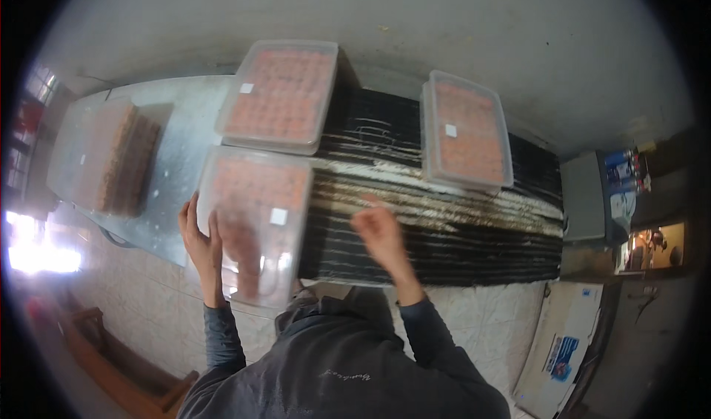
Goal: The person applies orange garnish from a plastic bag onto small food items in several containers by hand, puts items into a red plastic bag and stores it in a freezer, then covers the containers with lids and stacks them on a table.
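Observation:
My left hand (203, 247) rests against the left edge of a lidded clear plastic container (255, 197) with orange pieces in rows inside, its fingers apart. That container bears a white label and overhangs the table's front edge. My right hand (383, 233) hangs blurred over the black striped table surface (444, 258), to the right of that container, its fingers curled; whether it holds anything is not clear. Behind the near container stands a similar container (278, 97), and another one (466, 133) stands farther right by the wall.
On the pale left part of the table (189, 119) stands a stack of containers (119, 158). A grey cabinet (583, 197) with blue cans (622, 169) is at the right end. A white box (561, 347) lies at lower right, a wooden bench (105, 352) at lower left.

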`<state>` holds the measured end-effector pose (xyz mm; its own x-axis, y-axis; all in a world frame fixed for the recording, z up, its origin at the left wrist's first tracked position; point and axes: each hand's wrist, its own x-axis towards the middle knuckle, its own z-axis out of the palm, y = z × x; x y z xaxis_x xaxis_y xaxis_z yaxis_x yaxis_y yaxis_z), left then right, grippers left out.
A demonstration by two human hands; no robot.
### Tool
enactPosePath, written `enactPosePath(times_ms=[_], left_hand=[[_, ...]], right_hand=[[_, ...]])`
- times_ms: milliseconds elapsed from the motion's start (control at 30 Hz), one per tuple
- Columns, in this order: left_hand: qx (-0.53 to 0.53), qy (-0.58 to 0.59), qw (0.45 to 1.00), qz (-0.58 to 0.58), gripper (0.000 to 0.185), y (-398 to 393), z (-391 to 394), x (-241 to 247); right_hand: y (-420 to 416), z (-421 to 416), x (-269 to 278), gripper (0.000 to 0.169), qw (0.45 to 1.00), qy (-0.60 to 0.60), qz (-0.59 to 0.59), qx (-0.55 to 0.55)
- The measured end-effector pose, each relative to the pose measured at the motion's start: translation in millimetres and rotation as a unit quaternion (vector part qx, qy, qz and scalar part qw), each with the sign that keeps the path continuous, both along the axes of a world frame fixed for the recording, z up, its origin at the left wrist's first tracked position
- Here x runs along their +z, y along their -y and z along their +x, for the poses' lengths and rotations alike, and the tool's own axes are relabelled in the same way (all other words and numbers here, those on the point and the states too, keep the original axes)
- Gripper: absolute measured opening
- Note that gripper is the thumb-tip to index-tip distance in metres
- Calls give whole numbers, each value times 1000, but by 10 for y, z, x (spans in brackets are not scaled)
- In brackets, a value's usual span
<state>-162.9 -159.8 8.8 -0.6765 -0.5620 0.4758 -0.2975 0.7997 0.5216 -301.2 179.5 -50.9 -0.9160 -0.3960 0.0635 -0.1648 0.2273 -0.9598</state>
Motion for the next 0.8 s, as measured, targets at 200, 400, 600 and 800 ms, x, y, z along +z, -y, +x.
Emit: enactPosePath(times_ms=[200, 400, 600, 800], left_hand=[[-272, 30, 824, 496, 43, -2165, -1811, -88], [-176, 166, 793, 559, 98, -3525, -3586, -956], [-110, 161, 833, 517, 97, -3735, -4064, -1143], [-167, 62, 691, 700, 84, -3530, -3901, -894]], right_hand=[[-2661, -2275, 171, 59, 905, -99, 149, -385], [-3125, -3424, -112, 81, 957, 139, 172, -186], [-3457, -3799, -465, 82, 936, 204, 192, -212], [-3380, -3340, -339, 72, 942, 293, -111, -121]])
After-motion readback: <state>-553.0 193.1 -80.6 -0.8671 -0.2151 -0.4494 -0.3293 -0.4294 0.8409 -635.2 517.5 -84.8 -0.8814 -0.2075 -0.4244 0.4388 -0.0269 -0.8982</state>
